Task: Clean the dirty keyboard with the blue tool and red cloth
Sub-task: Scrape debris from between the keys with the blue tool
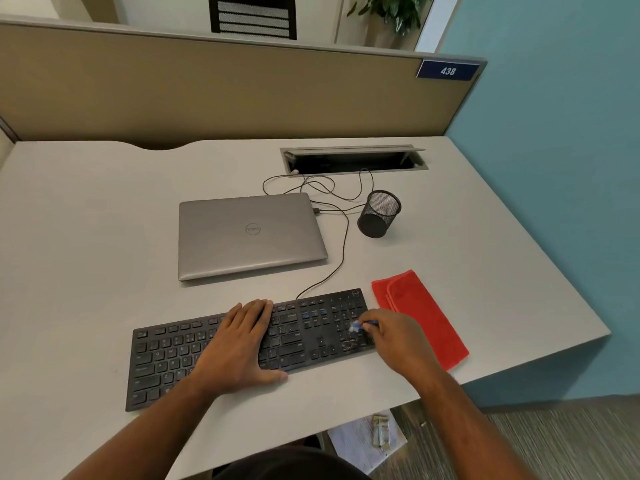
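one keyboard (pixel 207 355) near the tabletop (pixel 86 237) front edge; left hand (pixel 242 344) flat on its middle, right hand (pixel 394 337) pinching one blue tool (pixel 360 325) over the number pad. one red cloth (pixel 422 317) just right, near the right edge.

The keyboard (pixel 249 344) lies at the near edge of the desk (pixel 86 220), slanting away toward the right. The left hand (pixel 242 344) lies flat on its middle; the right hand (pixel 398 337) is over its right end, holding the tool (pixel 360 325) on the keys there. The cloth (pixel 420 315) lies just right of the keyboard. Behind the keyboard lies the laptop (pixel 249 235), lid down, with the cup (pixel 379 213) to its right. Behind both, the cable tray (pixel 353 159) is sunk into the desk, and a partition (pixel 207 91) stands along the far edge.
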The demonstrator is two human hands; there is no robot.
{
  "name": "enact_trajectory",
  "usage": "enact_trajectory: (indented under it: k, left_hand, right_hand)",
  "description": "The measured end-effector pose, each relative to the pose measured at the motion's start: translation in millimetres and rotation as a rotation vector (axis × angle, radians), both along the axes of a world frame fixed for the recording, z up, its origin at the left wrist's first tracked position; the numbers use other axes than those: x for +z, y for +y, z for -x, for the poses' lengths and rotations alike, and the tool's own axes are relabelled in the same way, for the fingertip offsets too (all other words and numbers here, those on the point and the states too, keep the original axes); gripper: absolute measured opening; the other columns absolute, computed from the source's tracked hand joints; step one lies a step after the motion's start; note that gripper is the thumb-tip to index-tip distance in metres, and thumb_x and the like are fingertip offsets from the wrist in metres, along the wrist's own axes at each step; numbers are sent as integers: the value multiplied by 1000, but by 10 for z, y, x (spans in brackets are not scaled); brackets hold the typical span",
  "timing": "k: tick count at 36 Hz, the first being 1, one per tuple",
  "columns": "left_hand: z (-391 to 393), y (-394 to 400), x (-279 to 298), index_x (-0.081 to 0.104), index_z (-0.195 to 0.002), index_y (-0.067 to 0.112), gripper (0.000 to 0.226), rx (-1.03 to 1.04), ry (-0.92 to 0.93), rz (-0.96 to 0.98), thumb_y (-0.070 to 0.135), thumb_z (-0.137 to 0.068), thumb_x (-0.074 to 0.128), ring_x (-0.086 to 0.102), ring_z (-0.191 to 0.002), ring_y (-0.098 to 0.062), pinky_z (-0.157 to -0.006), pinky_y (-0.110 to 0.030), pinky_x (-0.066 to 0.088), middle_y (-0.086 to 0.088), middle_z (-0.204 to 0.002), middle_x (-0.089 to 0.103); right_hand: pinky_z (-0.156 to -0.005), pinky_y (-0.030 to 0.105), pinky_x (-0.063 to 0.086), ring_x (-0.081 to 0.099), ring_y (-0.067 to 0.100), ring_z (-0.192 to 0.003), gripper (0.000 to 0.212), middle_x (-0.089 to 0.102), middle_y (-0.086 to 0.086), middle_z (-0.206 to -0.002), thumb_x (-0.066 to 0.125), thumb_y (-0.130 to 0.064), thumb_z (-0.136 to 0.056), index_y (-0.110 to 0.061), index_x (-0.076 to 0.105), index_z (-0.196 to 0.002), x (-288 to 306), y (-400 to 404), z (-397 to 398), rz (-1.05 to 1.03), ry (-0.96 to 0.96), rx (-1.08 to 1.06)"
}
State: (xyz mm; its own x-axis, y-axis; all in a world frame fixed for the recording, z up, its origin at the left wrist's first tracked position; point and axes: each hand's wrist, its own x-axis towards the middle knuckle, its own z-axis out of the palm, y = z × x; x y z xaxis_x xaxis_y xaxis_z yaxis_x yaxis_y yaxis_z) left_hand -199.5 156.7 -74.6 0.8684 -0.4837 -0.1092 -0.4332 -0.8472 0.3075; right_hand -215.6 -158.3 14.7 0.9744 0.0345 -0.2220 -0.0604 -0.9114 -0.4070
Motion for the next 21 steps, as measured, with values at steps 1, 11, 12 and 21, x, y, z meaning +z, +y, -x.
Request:
enact_trajectory:
  k: [1, 11, 12, 21]
  left_hand:
    - [0, -2, 2, -8, -165, 18, 138, -2, -2, 1, 106, -67, 35, -2, -159, -20, -126, -39, -10, -2, -173, 0]
    - [-4, 0, 12, -6, -165, 17, 138, -10, -5, -1, 105, -68, 35, 0, -159, -20, -126, -40, -9, -3, -173, 3]
    - [-3, 0, 8, -5, -165, 17, 138, -10, -7, 0, 105, -68, 36, 1, -159, -20, -126, -40, -9, -3, -173, 4]
    - [-3, -6, 9, -7, -165, 18, 137, -6, -8, -2, 104, -68, 37, -1, -159, -20, -126, -40, -10, -3, -173, 2]
  right_hand:
    - [-70, 17, 45, 58, 2, -78, 22, 72, -11, -103, 58, -26, -101, -30, 71, -118, -8, 7, 9, -33, -12, -15]
    - [-57, 15, 42, 51, 4, -56, 18, 61, -14, -68, 55, -26, -99, -24, 72, -103, -32, 95, 128, -45, 112, -11]
    - [-56, 15, 42, 52, 4, -56, 16, 61, -13, -68, 56, -25, -99, -25, 72, -102, -15, 89, 122, -80, 84, -39]
    - [-61, 27, 51, 54, 6, -59, 17, 61, -12, -67, 56, -24, -98, -23, 72, -98, -29, 24, 109, -72, 86, -92]
